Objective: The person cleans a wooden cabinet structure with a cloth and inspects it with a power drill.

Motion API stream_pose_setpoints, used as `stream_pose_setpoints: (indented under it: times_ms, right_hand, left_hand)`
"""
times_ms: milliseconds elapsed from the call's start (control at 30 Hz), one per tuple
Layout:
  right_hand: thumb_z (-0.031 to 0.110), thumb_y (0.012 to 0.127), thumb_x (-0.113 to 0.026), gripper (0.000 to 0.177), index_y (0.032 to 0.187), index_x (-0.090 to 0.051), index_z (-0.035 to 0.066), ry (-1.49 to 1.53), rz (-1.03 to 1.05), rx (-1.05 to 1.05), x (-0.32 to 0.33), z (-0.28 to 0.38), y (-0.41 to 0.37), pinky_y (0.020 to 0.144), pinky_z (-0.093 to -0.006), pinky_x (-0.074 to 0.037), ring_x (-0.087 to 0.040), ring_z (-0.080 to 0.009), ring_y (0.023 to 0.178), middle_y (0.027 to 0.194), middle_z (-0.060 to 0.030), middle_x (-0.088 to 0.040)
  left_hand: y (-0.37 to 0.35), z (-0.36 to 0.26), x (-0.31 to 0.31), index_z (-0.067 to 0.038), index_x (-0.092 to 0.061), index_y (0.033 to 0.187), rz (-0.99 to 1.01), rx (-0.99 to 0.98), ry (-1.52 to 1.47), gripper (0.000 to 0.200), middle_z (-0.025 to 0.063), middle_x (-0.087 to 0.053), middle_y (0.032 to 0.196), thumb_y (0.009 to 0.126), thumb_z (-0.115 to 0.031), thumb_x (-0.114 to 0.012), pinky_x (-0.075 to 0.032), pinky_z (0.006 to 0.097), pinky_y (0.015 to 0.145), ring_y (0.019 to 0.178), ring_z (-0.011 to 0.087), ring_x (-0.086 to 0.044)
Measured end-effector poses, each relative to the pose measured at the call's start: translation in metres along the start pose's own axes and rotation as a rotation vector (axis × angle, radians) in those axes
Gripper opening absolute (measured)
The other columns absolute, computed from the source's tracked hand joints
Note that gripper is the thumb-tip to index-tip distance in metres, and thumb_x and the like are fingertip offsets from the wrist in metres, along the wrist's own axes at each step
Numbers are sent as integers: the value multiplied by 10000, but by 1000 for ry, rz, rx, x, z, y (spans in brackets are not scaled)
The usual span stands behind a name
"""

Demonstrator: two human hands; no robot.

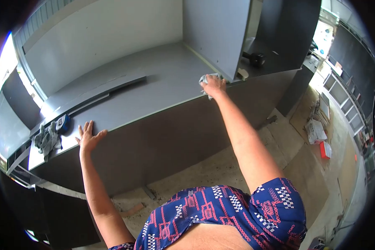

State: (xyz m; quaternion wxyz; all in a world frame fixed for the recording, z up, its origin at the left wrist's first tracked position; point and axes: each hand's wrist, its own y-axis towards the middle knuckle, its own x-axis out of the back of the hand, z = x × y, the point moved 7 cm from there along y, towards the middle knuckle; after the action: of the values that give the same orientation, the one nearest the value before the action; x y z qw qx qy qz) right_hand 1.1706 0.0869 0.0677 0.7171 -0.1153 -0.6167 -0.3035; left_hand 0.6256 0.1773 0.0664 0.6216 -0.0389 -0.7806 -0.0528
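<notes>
A large grey cabinet panel (pixel 162 96) lies in front of me, with a pale strip along its near edge. My left hand (pixel 88 136) rests on that edge at the left, fingers spread, holding nothing. Beside it are a blue and black tape measure (pixel 63 124) and a crumpled grey cloth or gloves (pixel 48 139). My right hand (pixel 214 86) presses a light rag (pixel 203 80) on the edge, close to the foot of an upright divider panel (pixel 214 33). A long dark strip (pixel 116 88) lies on the panel between the hands, farther back.
Behind the divider lies a black tool (pixel 256 59), with a small wooden piece (pixel 242 74) near the corner. At the right stand a metal ladder (pixel 345 102), a white box (pixel 315 131) and a red box (pixel 325 150). Scraps lie on the floor below the cabinet.
</notes>
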Motion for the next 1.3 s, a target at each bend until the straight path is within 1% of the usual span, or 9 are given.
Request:
stream_pose_setpoints:
  times_ms: [133,233,367,467,600,733,933,1100,1300]
  right_hand:
    - [492,901,-468,542,1323,-453,152,-8,-45,-3,-9,11,-2,1095,-503,-194,-363,-276,1308,1376,-129,-431]
    - [483,894,-485,547,1330,-451,153,38,-21,24,-13,19,-6,1094,-502,-195,-358,-297,1305,1390,-140,-407]
    - [443,883,-509,498,1278,-496,138,105,-27,158,-20,5,4,1054,-487,-252,-415,-291,1251,1293,-139,-481]
    - [386,865,-546,454,1246,-526,140,104,-82,273,-30,31,-5,1010,-454,-303,-452,-264,1215,1241,-115,-521]
    - [277,834,-599,353,1150,-584,120,229,-111,454,-15,12,-11,959,-450,-358,-542,-290,1096,1122,-122,-587]
    - [157,782,-600,274,1034,-582,49,262,-161,620,-3,28,-39,839,-421,-454,-585,-314,978,1019,-150,-604]
    - [112,749,-584,273,1011,-555,41,309,-392,934,22,-8,-92,807,-399,-484,-592,-314,908,957,-136,-586]
    - [126,753,-639,283,1026,-571,99,475,-178,864,27,-97,-100,782,-416,-504,-583,-326,925,979,-110,-587]
    - [151,766,-615,276,1040,-601,116,595,-237,559,61,-213,-58,740,-404,-514,-618,-322,881,980,-103,-615]
  left_hand:
    - [27,-29,3,-118,-456,1362,2,45,0,810,144,-337,1467,782,-678,-541,-63,650,1071,1426,324,-93]
    - [9,-125,17,-125,-473,1350,-133,-248,-59,774,153,-354,1454,795,-661,-544,-119,622,1080,1420,326,-121]
    - [-2,-259,-20,-133,-426,1383,-53,-473,-147,796,170,-314,1471,798,-659,-543,-118,590,1096,1421,343,-93]
    - [15,-296,-49,-137,-392,1403,-84,-481,-253,778,176,-308,1472,829,-652,-498,-98,583,1103,1420,350,-87]
    - [29,-346,-83,-126,-379,1408,-157,-246,-331,743,181,-314,1467,866,-631,-433,-77,560,1117,1420,352,-89]
    - [29,-324,-79,-103,-398,1393,-208,-111,-178,725,176,-332,1458,881,-617,-408,-88,535,1128,1420,347,-94]
    - [33,-312,-80,-88,-436,1363,-259,-26,-102,718,174,-381,1426,872,-612,-436,-122,528,1127,1409,350,-145]
    - [25,-314,-74,-77,-480,1327,-289,1,-79,725,155,-410,1408,850,-623,-468,-168,509,1123,1398,342,-186]
    - [24,-313,-73,-86,-472,1338,-254,45,-32,739,129,-400,1424,834,-627,-489,-162,497,1130,1403,320,-179]
